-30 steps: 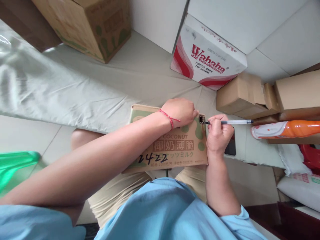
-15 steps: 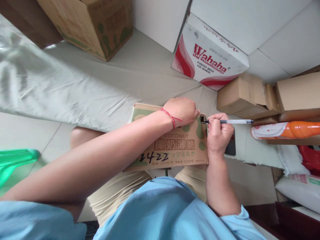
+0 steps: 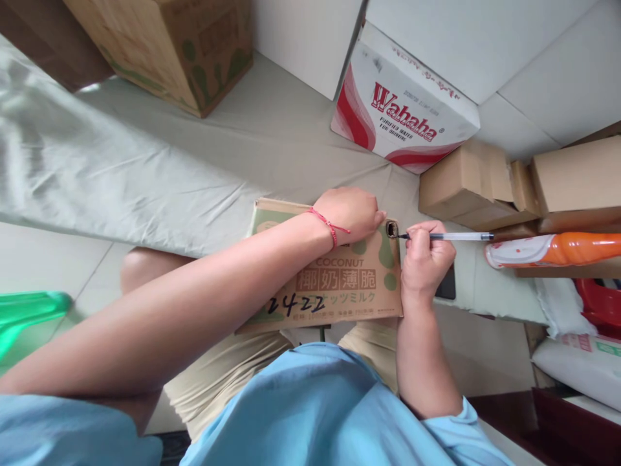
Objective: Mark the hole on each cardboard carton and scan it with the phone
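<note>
A cardboard box lies across my lap, with green patterns, printed lettering and a handwritten "2422". A small dark square hole with a ragged rim is near its far right corner. My left hand, with a red cord bracelet on the wrist, is closed over the box's far edge; its thumb points toward the hole and the other fingers are mostly hidden. In my right hand a clear pen with a dark tip is gripped in a fist. The tip is just right of the hole.
Behind the box runs a cloth-covered ledge bearing a Wahaba-style white and red water carton, a brown carton and smaller boxes. An orange bottle lies at right, a dark phone-like object beside my right hand, green plastic at left.
The pen tip has drawn back slightly to the right from the hole's rim. My left hand stays on the box; the whole view has shifted a little.
</note>
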`<state>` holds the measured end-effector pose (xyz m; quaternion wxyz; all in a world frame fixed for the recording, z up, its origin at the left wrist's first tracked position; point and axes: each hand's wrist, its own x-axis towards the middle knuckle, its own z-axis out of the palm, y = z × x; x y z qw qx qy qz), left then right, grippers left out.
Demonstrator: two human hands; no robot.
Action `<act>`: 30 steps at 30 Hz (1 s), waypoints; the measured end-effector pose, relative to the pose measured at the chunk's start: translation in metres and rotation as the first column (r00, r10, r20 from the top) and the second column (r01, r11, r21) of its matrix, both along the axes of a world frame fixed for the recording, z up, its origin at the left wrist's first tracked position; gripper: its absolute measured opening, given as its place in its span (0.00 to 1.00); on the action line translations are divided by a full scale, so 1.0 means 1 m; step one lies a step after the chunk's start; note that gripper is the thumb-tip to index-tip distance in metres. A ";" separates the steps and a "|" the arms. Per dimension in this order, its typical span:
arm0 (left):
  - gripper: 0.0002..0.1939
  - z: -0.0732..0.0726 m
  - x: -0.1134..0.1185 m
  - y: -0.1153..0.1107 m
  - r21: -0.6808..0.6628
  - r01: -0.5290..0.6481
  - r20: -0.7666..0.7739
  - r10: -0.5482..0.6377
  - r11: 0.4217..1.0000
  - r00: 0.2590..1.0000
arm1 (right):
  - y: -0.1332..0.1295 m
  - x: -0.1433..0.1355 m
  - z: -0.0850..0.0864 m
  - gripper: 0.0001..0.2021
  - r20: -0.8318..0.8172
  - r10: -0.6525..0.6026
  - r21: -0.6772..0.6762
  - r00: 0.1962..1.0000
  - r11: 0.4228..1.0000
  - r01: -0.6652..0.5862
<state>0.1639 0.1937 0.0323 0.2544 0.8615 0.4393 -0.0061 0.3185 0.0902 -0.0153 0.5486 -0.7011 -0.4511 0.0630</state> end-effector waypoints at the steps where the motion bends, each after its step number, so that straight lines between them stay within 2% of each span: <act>1: 0.30 0.000 0.000 0.000 0.002 0.000 0.001 0.000 1.000 1.000 | 0.000 0.000 0.000 0.07 0.000 -0.006 0.002 1.000 1.000 0.006; 13: 0.30 0.003 -0.001 -0.001 0.004 0.013 -0.010 -0.013 1.000 1.000 | 0.005 0.002 -0.004 0.05 -0.017 -0.004 0.037 1.000 0.999 0.005; 30: 0.30 0.001 -0.001 0.000 -0.002 0.010 0.009 -0.010 1.000 1.000 | 0.000 0.001 0.001 0.07 0.042 -0.026 -0.002 0.999 1.000 0.026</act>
